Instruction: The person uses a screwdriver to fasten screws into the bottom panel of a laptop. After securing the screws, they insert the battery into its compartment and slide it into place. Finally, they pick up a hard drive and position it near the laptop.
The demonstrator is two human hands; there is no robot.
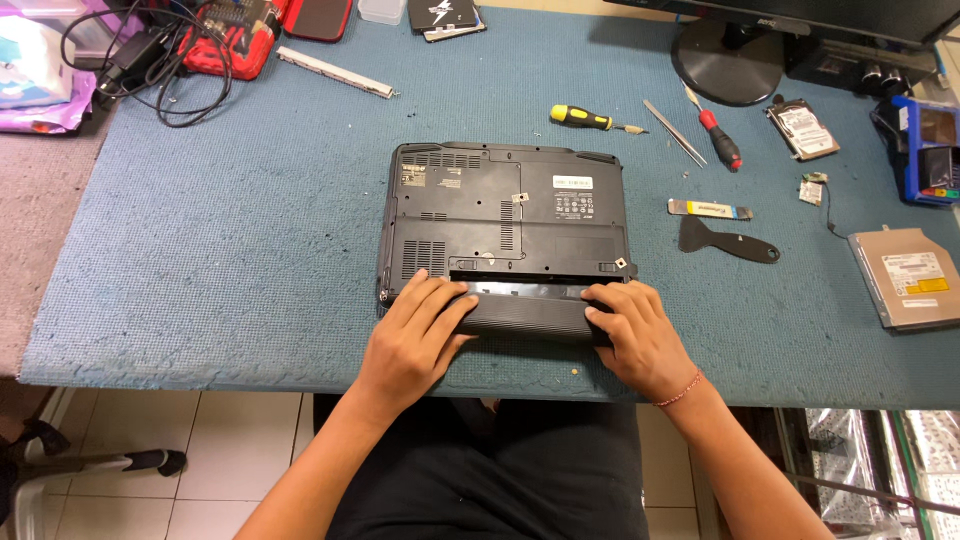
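Battery pack (525, 312) sits at the upturned black laptop's (505, 215) near edge on the blue mat (230, 260); left hand (415, 335) and right hand (640, 335) press flat on its ends, fingers spread. A white rectangular label (573, 182) marks the laptop's base.

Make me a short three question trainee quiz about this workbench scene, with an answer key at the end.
1. True or false: the black laptop lies bottom side up on the blue mat.
2. Which hand wears the thin red string bracelet? A left, B right.
3. Fill in: both hands press on the long black ____ at the laptop's near edge.

Key: 1 true. 2 B, the right hand. 3 battery pack; the left hand rests on its other end.
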